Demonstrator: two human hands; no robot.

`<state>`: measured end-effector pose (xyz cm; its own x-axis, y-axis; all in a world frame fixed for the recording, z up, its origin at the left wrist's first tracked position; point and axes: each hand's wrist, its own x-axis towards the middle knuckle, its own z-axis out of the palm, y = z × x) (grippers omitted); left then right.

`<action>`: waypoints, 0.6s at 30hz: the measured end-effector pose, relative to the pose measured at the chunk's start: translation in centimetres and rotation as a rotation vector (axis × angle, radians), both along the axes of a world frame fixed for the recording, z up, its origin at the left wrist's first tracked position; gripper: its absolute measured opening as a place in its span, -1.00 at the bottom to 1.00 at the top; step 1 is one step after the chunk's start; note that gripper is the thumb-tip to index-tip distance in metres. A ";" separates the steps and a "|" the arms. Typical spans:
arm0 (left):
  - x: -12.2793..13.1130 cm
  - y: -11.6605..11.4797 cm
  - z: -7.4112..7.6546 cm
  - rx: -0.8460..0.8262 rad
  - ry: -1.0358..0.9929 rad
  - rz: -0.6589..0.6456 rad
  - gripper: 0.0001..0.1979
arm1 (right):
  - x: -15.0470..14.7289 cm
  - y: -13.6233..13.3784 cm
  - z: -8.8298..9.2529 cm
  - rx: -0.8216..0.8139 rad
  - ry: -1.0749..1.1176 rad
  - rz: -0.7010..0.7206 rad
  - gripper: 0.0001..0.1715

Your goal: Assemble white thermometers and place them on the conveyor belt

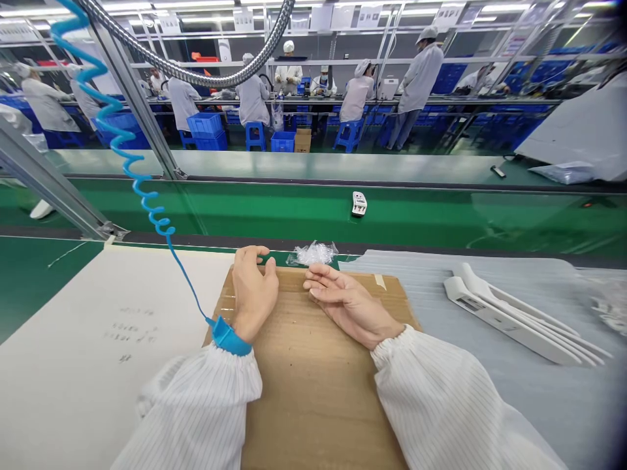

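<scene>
My left hand (255,287) rests over the upper left of a brown cardboard sheet (313,391), its fingers curved and apart, holding nothing. A blue wrist strap (229,337) with a coiled blue cord (142,176) is around that wrist. My right hand (347,303) hovers over the sheet's upper right, palm turned inward, fingers loosely bent with nothing in them. Crumpled clear plastic (313,253) lies just beyond the cardboard, between the hands. Farther off, a small white device (359,203) sits on the green belt (274,212).
Several white long-handled parts (514,316) lie on foam sheeting (514,405) at right. White paper with handwriting (73,391) covers the left. A metal frame post (132,91) rises at left. People in white coats work beyond the grey-green ledge (294,166).
</scene>
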<state>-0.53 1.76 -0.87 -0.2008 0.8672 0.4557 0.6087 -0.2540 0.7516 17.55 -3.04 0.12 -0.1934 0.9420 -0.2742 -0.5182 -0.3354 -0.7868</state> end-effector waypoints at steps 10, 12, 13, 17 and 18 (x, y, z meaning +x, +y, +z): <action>0.4 -0.3 0.1 -0.021 -0.040 0.009 -0.82 | 5.0 3.8 2.8 0.037 -0.413 0.007 -0.64; 0.6 -0.4 0.1 -0.028 -0.054 0.010 -0.81 | 7.7 7.1 3.7 0.059 -0.620 -0.169 -0.69; 0.7 -0.4 0.1 -0.034 -0.064 0.008 -0.81 | 9.0 8.9 4.0 0.050 -0.757 -0.272 -0.73; 0.9 -0.6 0.2 -0.061 -0.099 0.003 -0.81 | 12.0 15.4 3.6 -0.008 -1.140 -0.474 -0.88; 1.0 -0.6 0.2 -0.065 -0.102 0.000 -0.82 | 12.0 16.7 3.1 -0.004 -1.189 -0.485 -0.87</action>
<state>0.46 1.13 -0.69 -0.2436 0.8943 0.3754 0.5280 -0.2024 0.8248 29.57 13.64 3.19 0.5317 0.8458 -0.0444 0.4294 -0.3143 -0.8467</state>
